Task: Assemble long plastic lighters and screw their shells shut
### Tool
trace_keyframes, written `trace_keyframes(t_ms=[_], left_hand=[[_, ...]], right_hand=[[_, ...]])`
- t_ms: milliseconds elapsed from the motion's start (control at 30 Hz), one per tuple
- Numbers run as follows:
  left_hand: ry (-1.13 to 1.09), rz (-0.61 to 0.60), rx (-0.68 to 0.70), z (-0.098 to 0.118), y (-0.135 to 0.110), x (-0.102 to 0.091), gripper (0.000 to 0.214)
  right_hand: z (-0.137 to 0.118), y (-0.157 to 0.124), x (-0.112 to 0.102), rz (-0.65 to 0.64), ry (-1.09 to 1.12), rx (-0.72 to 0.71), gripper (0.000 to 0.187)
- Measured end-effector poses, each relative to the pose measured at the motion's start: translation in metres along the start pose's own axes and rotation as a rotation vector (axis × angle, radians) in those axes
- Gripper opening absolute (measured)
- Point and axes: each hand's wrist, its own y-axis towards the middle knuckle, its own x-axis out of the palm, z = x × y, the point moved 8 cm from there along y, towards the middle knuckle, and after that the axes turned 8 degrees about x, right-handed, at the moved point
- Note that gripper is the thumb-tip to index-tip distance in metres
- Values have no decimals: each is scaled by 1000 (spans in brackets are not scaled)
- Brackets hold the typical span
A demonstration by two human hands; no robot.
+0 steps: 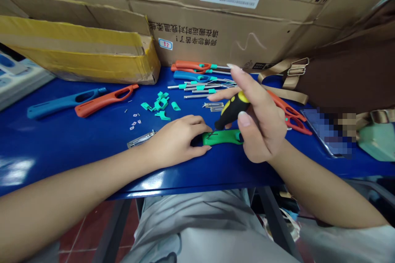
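Note:
My left hand [175, 139] lies palm down on the table, thumb and finger pinching the left end of a green lighter casing [226, 137]. In my right hand [265, 125] is a black-and-yellow screwdriver [231, 111], tilted, its tip down at the casing's left part. My right index finger is raised along the handle's top; my thumb presses its side. Part of the casing's right end is hidden behind my right hand. Just beyond the casing lie clear gas tanks [217, 105]. Another clear tank [141, 138] rests beside my left wrist.
On the blue table [101, 147] are a blue casing [61, 104], an orange casing [101, 102], turquoise plastic pieces [161, 102] and metal lighter tubes [197, 90]. Orange lighters [188, 65] lie behind. A cardboard box [92, 57] stands back left; a phone [324, 131] lies right.

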Motion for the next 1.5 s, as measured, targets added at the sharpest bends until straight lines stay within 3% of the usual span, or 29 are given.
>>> trace_keyframes(t_ms=[67,167,233,400,567,633,867,933,1033,1100,1233,1400,1500], left_hand=[[-6,10,-2,-1,-1,0,27],[-16,9,-4,-2,-1,1,32],[-12,4,-3,-2,-1,2,33],[5,-3,-7,-2,0,2,28],[-9,-6,-8,-2,-1,3,30],[-27,0,-11,-2,-1,2,32],[6,-19,2,0,0,4,31],[2,-11,10,0,0,4,32],[-2,-3,13,0,0,3,30],[-3,0,13,-1,0,3,29],[-17,-8,17,-1,0,5,33],[-9,4,26,0,0,3,28],[0,-8,30,1,0,3,29]], right_hand=[[3,-1,-1,61,-32,39,59],[6,-3,-12,251,-165,106,42],[10,-4,-15,282,-189,160,32],[24,-5,-2,124,-67,273,36],[13,-5,-8,266,-71,124,38],[11,-4,-10,263,-100,105,40],[18,-2,2,14,87,271,41],[13,1,1,25,63,207,43],[-6,4,-5,105,-86,-50,43],[-12,2,-5,93,-101,-154,41],[-2,2,-1,13,-28,-59,44],[-10,2,-10,165,-122,-162,30],[-9,4,-8,126,-150,-110,33]])
